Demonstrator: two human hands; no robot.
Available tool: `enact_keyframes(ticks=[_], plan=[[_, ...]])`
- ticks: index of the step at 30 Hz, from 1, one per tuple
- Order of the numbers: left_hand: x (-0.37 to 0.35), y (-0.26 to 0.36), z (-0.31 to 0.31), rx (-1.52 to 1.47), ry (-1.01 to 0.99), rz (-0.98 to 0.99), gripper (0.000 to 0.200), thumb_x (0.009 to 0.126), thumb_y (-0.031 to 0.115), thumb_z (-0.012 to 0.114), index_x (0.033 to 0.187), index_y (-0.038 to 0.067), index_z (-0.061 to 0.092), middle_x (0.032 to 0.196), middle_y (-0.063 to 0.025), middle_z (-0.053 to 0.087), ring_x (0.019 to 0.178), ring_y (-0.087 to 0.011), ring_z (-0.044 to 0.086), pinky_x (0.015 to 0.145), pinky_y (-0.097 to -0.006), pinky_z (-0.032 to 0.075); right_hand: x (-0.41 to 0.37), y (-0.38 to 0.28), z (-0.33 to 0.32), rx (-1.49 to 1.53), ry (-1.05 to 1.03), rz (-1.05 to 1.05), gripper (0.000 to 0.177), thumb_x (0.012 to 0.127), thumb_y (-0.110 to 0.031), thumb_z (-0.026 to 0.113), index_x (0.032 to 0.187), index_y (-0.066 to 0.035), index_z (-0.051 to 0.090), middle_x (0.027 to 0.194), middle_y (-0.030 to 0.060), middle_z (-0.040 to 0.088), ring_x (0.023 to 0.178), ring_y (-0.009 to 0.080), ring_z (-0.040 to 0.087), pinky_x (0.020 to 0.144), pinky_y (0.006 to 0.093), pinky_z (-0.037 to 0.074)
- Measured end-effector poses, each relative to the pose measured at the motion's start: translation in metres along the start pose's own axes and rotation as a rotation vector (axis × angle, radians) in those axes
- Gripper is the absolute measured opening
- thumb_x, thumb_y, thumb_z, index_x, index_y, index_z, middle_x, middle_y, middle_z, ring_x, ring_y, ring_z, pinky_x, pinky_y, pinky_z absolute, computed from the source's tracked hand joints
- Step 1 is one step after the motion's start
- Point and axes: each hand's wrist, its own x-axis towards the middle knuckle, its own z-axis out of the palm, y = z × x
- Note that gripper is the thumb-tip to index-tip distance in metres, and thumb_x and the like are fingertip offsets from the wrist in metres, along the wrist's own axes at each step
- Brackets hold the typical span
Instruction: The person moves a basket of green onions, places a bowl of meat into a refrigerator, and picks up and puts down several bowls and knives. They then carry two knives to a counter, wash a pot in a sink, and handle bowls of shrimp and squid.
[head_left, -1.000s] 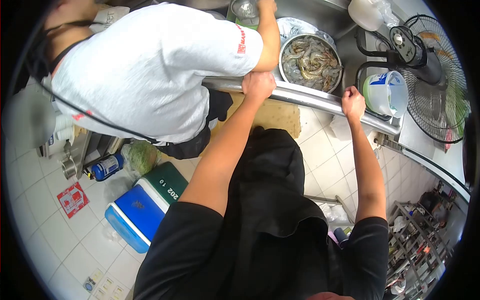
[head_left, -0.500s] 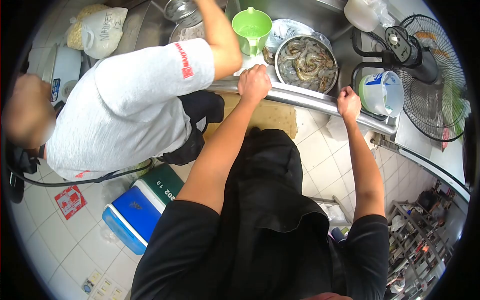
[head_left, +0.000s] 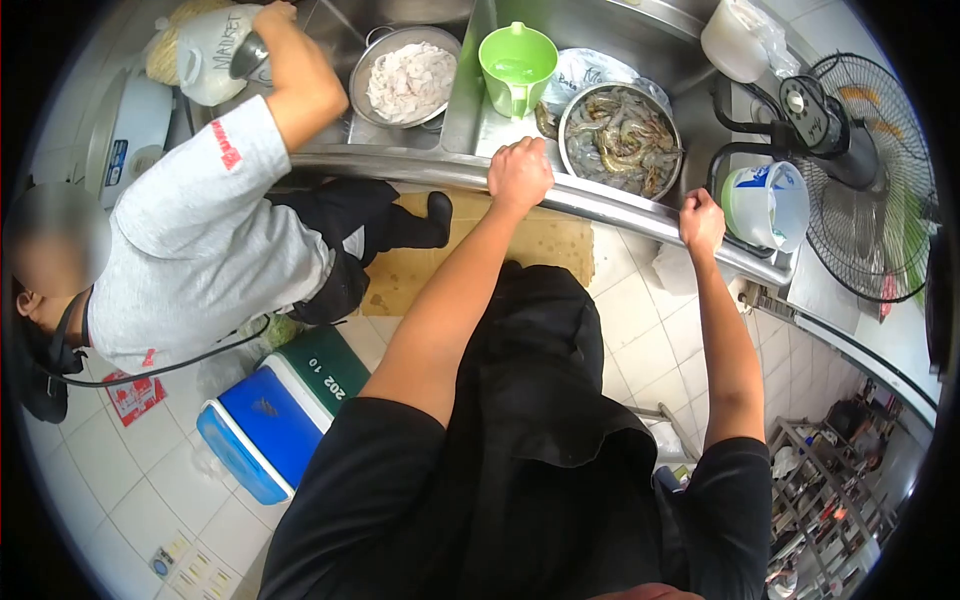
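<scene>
My left hand (head_left: 521, 175) is closed over the rounded steel front edge of the sink (head_left: 600, 199). Further right, my right hand (head_left: 702, 221) grips the same edge with its fingers curled. Between my hands, just behind the edge, stands a metal bowl (head_left: 571, 160) heaped with raw shrimp (head_left: 622, 140). Beyond my left hand is a green plastic jug (head_left: 517, 68) with clear liquid inside. A marked plastic bag (head_left: 585, 66) lies behind the bowl, partly hidden by it.
At left, a co-worker in a grey shirt (head_left: 200, 250) holds a metal bowl (head_left: 249, 58) near a white bag (head_left: 212, 50). A colander of pale peeled pieces (head_left: 410, 83) sits in the left basin. A fan (head_left: 860, 170) and white tub (head_left: 775, 207) stand right; a cooler (head_left: 265, 420) is on the floor.
The co-worker has moved left along the sink with the metal bowl, uncovering the colander of pale pieces. My hands stay on the sink edge.
</scene>
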Motion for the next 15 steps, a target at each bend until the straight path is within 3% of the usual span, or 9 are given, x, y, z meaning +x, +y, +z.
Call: enact_keyframes(ticks=[10, 12, 15], plan=[[0.001, -0.005, 0.007, -0.034, 0.013, 0.011, 0.012, 0.076, 0.013, 0.048, 0.069, 0.006, 0.054, 0.075, -0.0131, 0.059, 0.068, -0.0345, 0.058, 0.065, -0.0443, 0.046, 0.005, 0.004, 0.003, -0.040, -0.040, 0.008, 0.020, 0.081, -0.022, 0.052, 0.096, -0.012, 0.061, 0.087, 0.0198, 0.063, 0.085, 0.0382, 0.060, 0.073, 0.0462, 0.047], [-0.003, -0.002, 0.002, 0.079, -0.098, -0.053, 0.012, 0.075, 0.016, 0.053, 0.079, 0.006, 0.056, 0.081, -0.0127, 0.062, 0.073, -0.0308, 0.060, 0.070, -0.0412, 0.047, 0.003, 0.011, 0.009, -0.009, 0.000, -0.035, 0.025, 0.081, -0.025, 0.052, 0.097, -0.008, 0.061, 0.088, 0.0208, 0.064, 0.085, 0.0385, 0.060, 0.075, 0.0453, 0.048], [-0.005, -0.002, 0.001, 0.105, -0.173, -0.065, 0.012, 0.078, 0.017, 0.050, 0.083, 0.009, 0.056, 0.078, -0.0107, 0.063, 0.076, -0.0290, 0.062, 0.070, -0.0414, 0.047, 0.008, 0.022, 0.017, -0.142, 0.094, -0.187, 0.024, 0.082, -0.026, 0.051, 0.092, -0.006, 0.061, 0.082, 0.0190, 0.063, 0.077, 0.0360, 0.061, 0.070, 0.0455, 0.049]])
